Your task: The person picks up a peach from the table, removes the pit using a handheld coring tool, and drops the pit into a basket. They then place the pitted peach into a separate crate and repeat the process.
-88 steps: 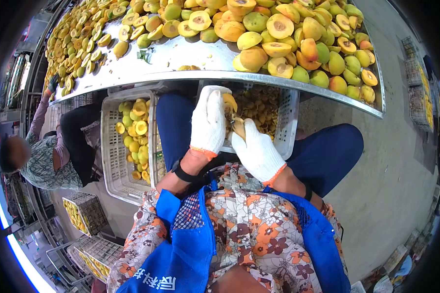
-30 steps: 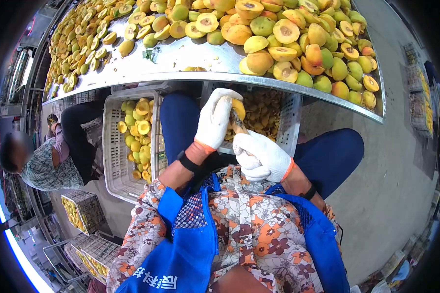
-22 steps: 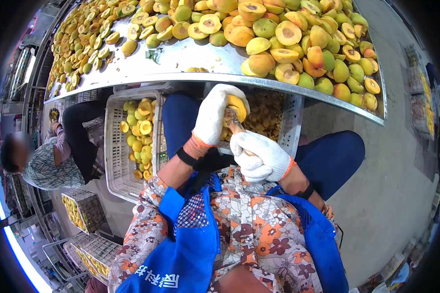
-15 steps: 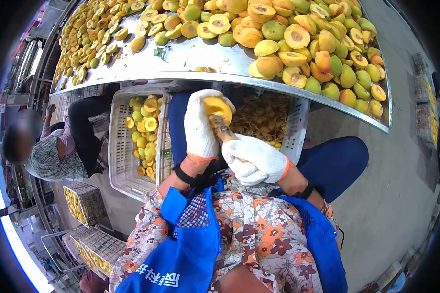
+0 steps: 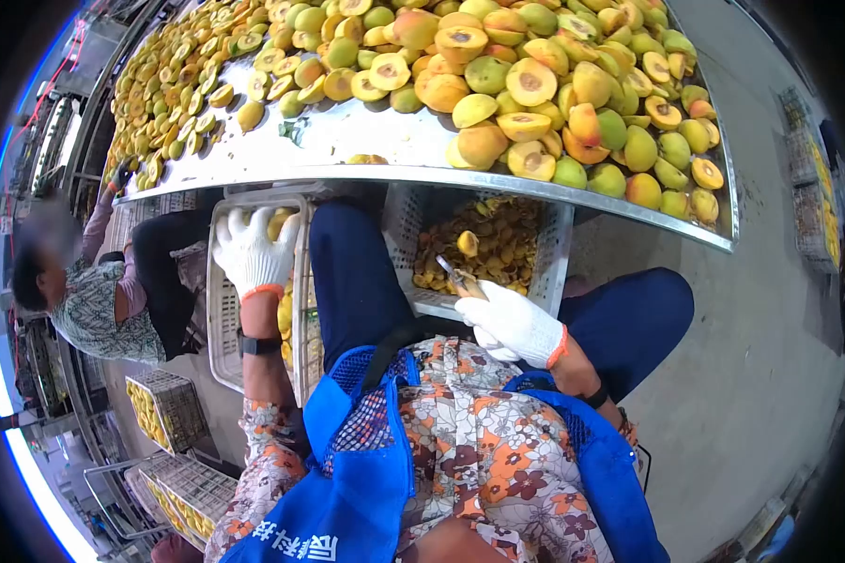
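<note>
My left hand (image 5: 253, 249), in a white glove, is over the crate of halved fruit (image 5: 216, 324) on the left. Its fingers are spread, and a yellow fruit half (image 5: 278, 221) lies by the fingertips. My right hand (image 5: 514, 322), also gloved, is closed around a small pitting tool (image 5: 467, 284) with a wooden handle and metal tip. Beyond that tip, a small yellow-orange piece (image 5: 468, 244) shows above the crate of brown scraps (image 5: 552, 253) between my knees.
A metal table (image 5: 338, 171) crosses the top, heaped with halved fruit (image 5: 530, 82). At left a person (image 5: 94, 300) sits by the table. Fruit crates (image 5: 183, 413) stand on the floor behind, with others (image 5: 810, 197) at far right.
My left hand has moved from beside the tool, where it held a fruit half, to the left crate, and its fingers have spread. The right hand with the tool has moved slightly right.
</note>
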Action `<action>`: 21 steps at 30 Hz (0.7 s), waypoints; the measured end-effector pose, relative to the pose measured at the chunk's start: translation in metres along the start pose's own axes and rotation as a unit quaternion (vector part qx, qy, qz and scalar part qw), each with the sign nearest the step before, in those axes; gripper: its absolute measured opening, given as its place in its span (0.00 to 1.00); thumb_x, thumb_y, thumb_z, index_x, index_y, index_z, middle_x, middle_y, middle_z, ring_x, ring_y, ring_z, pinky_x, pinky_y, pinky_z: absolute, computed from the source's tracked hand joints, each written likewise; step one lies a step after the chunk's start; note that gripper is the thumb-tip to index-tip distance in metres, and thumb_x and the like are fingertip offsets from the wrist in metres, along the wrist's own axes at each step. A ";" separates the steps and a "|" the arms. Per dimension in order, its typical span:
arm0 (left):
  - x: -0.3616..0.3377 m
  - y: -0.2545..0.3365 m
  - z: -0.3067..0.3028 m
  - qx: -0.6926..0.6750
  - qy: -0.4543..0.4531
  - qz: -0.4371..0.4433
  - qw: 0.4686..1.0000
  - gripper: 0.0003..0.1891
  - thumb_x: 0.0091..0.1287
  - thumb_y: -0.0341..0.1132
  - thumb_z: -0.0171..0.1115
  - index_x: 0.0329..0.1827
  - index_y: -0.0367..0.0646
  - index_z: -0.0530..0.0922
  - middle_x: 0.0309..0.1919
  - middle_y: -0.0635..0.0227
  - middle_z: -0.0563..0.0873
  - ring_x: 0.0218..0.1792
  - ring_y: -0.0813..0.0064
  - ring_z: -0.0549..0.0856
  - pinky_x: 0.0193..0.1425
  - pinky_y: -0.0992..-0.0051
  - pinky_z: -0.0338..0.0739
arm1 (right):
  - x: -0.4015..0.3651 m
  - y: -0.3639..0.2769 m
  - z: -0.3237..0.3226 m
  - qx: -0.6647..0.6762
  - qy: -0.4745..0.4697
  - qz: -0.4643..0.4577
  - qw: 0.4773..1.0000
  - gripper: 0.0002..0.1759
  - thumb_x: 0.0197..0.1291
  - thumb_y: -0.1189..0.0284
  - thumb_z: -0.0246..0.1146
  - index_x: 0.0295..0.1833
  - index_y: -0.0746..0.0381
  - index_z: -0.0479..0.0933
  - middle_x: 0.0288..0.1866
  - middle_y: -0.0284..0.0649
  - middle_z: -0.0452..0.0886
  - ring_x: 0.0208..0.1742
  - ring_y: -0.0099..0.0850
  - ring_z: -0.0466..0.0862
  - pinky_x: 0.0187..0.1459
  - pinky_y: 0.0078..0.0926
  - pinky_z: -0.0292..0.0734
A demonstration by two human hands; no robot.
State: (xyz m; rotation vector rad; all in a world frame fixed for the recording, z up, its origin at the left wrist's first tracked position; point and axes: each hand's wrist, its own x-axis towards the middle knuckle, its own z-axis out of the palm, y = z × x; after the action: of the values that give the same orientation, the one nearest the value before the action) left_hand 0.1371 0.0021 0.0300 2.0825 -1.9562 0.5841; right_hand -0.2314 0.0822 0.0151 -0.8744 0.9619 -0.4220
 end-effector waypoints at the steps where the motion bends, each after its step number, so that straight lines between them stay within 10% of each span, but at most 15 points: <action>1: 0.003 0.003 -0.001 0.136 0.104 0.078 0.982 0.18 0.65 0.50 0.69 0.52 0.50 0.86 0.48 0.57 0.87 0.54 0.53 0.84 0.57 0.55 0.76 | -0.002 0.007 -0.003 0.002 0.005 0.010 1.000 0.17 0.75 0.57 0.62 0.46 0.62 0.73 0.21 0.32 0.73 0.19 0.21 0.72 0.20 0.25 0.65; 8: 0.068 0.180 0.004 -0.455 -0.064 0.141 0.877 0.28 0.68 0.46 0.67 0.68 0.44 0.78 0.58 0.50 0.84 0.59 0.51 0.83 0.64 0.59 0.78 | 0.005 0.010 -0.004 -0.059 0.033 -0.034 0.997 0.21 0.74 0.54 0.63 0.46 0.65 0.73 0.24 0.38 0.78 0.22 0.27 0.76 0.24 0.30 0.71; 18: 0.111 0.213 0.003 -0.359 -0.177 0.013 0.916 0.27 0.61 0.48 0.73 0.58 0.43 0.77 0.45 0.52 0.88 0.48 0.55 0.87 0.55 0.61 0.81 | -0.005 -0.006 0.000 0.041 0.046 -0.009 0.998 0.14 0.75 0.62 0.63 0.54 0.58 0.70 0.20 0.27 0.69 0.15 0.18 0.67 0.16 0.21 0.58; 21: 0.096 0.186 0.026 -0.577 -0.065 -0.042 0.813 0.23 0.63 0.44 0.71 0.54 0.38 0.76 0.44 0.56 0.86 0.46 0.61 0.86 0.54 0.65 0.81 | -0.011 -0.011 -0.002 0.048 0.100 -0.045 0.993 0.16 0.74 0.61 0.64 0.57 0.58 0.71 0.20 0.25 0.70 0.15 0.15 0.68 0.16 0.20 0.58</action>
State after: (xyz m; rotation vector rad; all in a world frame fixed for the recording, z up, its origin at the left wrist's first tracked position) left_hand -0.0406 -0.1114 0.0285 1.3573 -1.5561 -0.6715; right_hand -0.2377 0.0819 0.0293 -0.8007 1.0789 -0.6379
